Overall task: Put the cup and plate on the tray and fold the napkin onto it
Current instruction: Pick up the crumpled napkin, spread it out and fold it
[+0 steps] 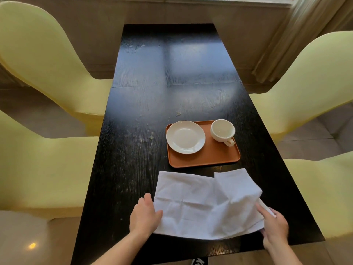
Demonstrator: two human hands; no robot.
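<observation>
Napkin (206, 203), white and creased, lies spread on the dark table (145, 92) between both hands, its right part lifted and folded partly over itself. Left hand (145, 215) is at the napkin's left edge, fingers loosely curled with the thumb up; the fingertips meet the cloth's edge, but whether they pinch it I cannot tell. Right hand (275, 226) is at the napkin's right edge, the index finger stretched along the raised fold and the other fingers tucked at the near corner, so it seems to hold the cloth there. It is somewhat blurred.

Just beyond the napkin, farther from the hands, sits the orange tray (208, 159), close to the cloth's far edge but apart from it. On the tray, the plate (185, 137) is toward the left-hand side and the cup (222, 130) toward the right-hand side, upright, its handle pointing back toward the right hand. Both look empty.

Pale yellow chairs (38, 54) stand outside each hand, along both long sides of the table.
</observation>
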